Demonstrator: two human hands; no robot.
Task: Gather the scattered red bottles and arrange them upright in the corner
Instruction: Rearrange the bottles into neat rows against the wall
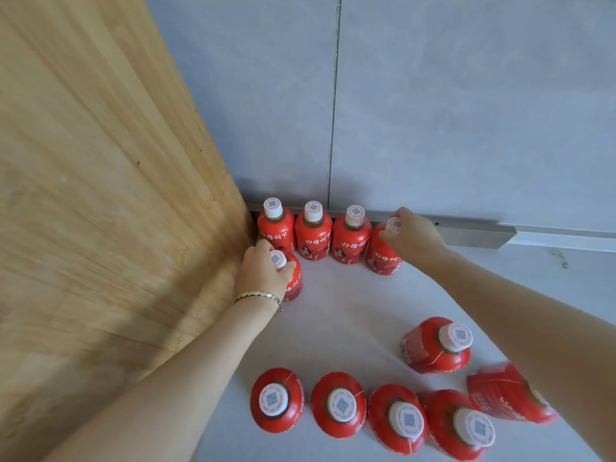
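Observation:
Three red bottles with white caps stand upright in a row against the back wall: one in the corner (276,225), a second (313,231) and a third (351,235). My right hand (413,235) grips the top of a fourth bottle (383,255) at the row's right end. My left hand (263,271) holds another bottle (294,281) by its cap, in front of the corner bottle and beside the wooden panel. Several more red bottles stand upright in the foreground, among them one at the left (276,400) and one alone (436,345); one (506,391) is partly hidden under my right forearm.
A tall wooden panel (100,195) forms the left side of the corner. Grey tiled wall (433,111) with a metal strip (473,233) along its base forms the back. The bottles stand on a white surface (350,311).

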